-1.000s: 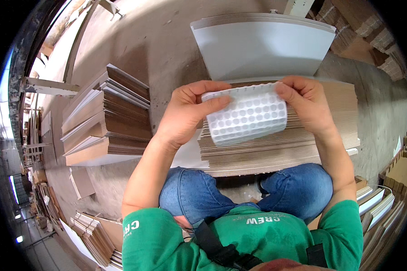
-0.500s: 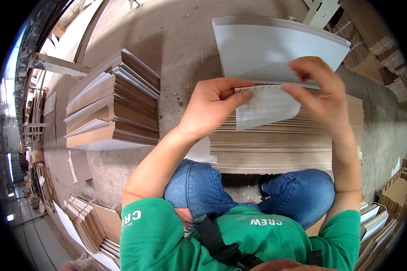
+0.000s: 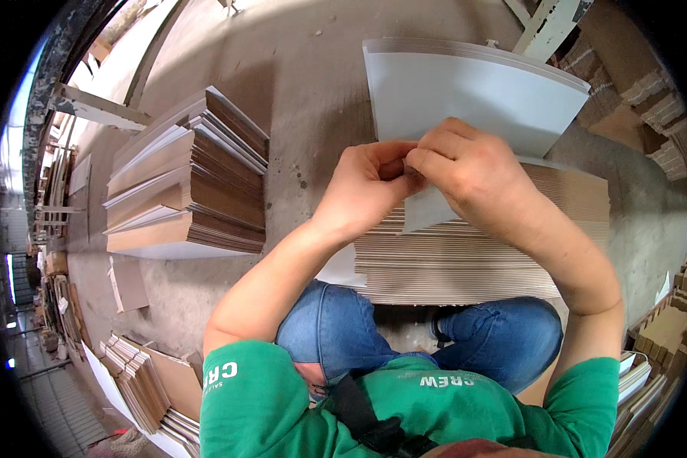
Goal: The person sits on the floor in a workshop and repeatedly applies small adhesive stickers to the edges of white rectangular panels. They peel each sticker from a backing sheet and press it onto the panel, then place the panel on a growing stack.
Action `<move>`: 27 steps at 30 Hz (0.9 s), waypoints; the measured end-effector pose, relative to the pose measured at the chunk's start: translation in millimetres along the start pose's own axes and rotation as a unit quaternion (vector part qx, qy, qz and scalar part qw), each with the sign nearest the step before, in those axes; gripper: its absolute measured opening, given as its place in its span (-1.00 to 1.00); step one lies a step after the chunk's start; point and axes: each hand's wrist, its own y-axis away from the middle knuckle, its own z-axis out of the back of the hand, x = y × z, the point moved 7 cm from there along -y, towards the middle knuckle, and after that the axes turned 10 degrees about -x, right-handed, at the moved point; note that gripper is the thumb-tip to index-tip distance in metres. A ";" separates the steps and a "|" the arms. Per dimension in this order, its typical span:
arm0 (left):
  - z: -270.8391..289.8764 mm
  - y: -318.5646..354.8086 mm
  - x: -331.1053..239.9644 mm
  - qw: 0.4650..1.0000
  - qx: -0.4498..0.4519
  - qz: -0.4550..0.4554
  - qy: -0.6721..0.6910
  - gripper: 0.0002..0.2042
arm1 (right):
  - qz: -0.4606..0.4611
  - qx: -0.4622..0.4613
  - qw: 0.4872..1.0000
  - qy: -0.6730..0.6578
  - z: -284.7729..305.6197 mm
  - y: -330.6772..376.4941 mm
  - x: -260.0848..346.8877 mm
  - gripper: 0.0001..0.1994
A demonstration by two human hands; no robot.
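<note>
My left hand (image 3: pixel 366 183) pinches the left upper corner of a thin, whitish, see-through sheet (image 3: pixel 427 210) between thumb and fingers. Against those fingertips my right hand (image 3: pixel 469 168) is closed, its thumb and fingers pressed together at the same corner. What lies between the right fingertips is hidden. The right hand also covers most of the sheet, leaving only its lower left part showing. Just below both hands stands a long stack of cardboard sheets (image 3: pixel 450 263), packed edge-up in front of my bent knees.
Behind the stack a large white board (image 3: pixel 466 88) leans upright near a pale metal post (image 3: pixel 553 30). A second bundle of brown and white cardboard (image 3: pixel 198 183) stands on the concrete floor to the left. More cardboard bundles (image 3: pixel 133 382) lie at lower left, others (image 3: pixel 668 324) at lower right.
My right hand has moved left and down from above the sheet's right side, and its fingers have closed beside the left fingertips. The left hand keeps its pinch on the sheet.
</note>
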 end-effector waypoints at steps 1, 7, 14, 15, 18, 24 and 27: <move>1.5 -1.4 2.0 1.000 -0.003 0.002 0.021 -0.70 | 0.004 -0.003 1.000 0.000 -0.9 -0.7 0.5 -0.78; 5.1 -16.0 12.7 0.983 0.021 0.082 0.160 -0.64 | 0.024 -0.013 0.992 0.125 -14.1 0.7 3.4 -0.89; 61.8 -71.8 17.8 0.981 -0.178 -0.075 -0.032 -0.70 | -0.426 0.000 0.797 -0.428 -31.8 30.4 -124.9 -0.81; 84.7 -90.2 19.3 0.957 -0.256 -0.087 -0.102 -0.69 | -0.463 -0.076 0.713 -0.521 -31.7 46.0 -160.8 -0.81; 129.0 -136.1 24.9 0.934 -0.299 -0.186 -0.052 -0.61 | -0.522 -0.162 0.666 -0.508 -58.8 97.3 -253.2 -0.80; 168.1 -217.7 78.5 0.869 -0.292 -0.167 -0.364 -0.67 | -0.459 -0.035 0.887 0.044 -94.2 132.2 -315.7 -0.81; 155.9 -235.9 83.0 0.744 -0.392 -0.144 -0.521 -0.67 | -0.307 -0.048 0.911 0.269 -97.0 132.2 -313.7 -0.88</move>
